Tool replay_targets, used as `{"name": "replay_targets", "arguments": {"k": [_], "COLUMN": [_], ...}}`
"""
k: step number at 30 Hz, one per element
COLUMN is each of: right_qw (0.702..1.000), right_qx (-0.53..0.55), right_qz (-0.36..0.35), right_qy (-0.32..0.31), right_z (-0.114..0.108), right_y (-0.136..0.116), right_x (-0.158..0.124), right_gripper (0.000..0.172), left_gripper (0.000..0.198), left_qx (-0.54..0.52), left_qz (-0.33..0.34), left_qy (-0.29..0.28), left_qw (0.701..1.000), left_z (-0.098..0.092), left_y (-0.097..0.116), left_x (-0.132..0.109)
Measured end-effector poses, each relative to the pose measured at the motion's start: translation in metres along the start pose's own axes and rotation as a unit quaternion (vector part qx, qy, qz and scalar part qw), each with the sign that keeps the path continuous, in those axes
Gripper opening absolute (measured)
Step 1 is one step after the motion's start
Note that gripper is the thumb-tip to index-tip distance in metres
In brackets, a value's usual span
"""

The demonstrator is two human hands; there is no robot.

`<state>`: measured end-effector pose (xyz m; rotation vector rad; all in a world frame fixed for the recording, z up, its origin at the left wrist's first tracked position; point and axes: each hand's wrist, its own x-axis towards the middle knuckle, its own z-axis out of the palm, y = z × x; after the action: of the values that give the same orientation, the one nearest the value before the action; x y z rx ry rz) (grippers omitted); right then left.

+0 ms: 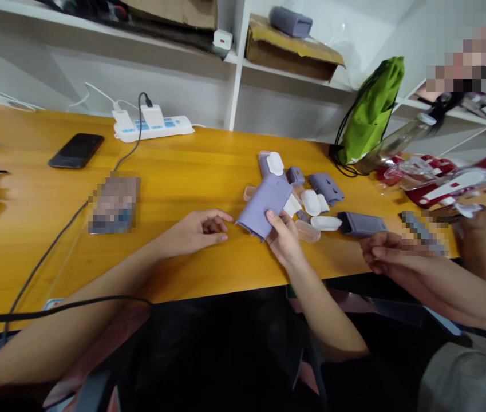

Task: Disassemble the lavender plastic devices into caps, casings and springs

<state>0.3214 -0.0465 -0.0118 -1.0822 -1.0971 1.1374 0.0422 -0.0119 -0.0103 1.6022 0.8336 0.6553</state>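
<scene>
My right hand [283,237] grips a lavender plastic case [266,205], tilted, with its lower end pointing toward me. My left hand [195,230] lies open on the orange wooden table [174,171], its fingertips just left of the case. Beyond the case are a lavender case with a white cap [269,165], a lavender sleeve [326,189], white oval lids [326,223] and clear plastic cups [307,231]. A co-worker's hand [386,253] is beside a dark grey-purple case [360,224].
A phone [76,150], a power strip [152,127] with plugged-in cables and a pixelated flat item [114,204] lie on the table's left half. A green drawstring bag [370,111], a bottle and red packaging stand at the far right, below white shelves.
</scene>
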Motion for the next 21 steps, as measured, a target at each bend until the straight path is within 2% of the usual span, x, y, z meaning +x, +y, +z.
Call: {"name": "replay_targets", "arguments": {"k": [7, 13, 17, 21], "right_qw": [0.997, 0.991, 0.985, 0.971], "right_qx": [0.047, 0.104, 0.154, 0.16], "right_qz": [0.068, 0.078, 0.032, -0.058], "right_qy": [0.009, 0.027, 0.076, 0.17], "right_z": [0.003, 0.006, 0.006, 0.006], "right_y": [0.004, -0.003, -0.003, 0.002], "right_x": [-0.006, -0.01, -0.018, -0.028], "right_gripper": [0.056, 0.065, 0.059, 0.059], "left_gripper": [0.043, 0.046, 0.043, 0.04], "left_qx": [0.027, 0.057, 0.075, 0.092], "left_qz": [-0.01, -0.01, -0.004, 0.009], "left_qy": [-0.017, -0.02, -0.019, -0.029], "left_qw": [0.999, 0.998, 0.997, 0.995], "left_z": [0.003, 0.004, 0.003, 0.004], "left_y": [0.007, 0.011, 0.011, 0.01], "left_x": [-0.002, -0.004, -0.004, -0.004]}}
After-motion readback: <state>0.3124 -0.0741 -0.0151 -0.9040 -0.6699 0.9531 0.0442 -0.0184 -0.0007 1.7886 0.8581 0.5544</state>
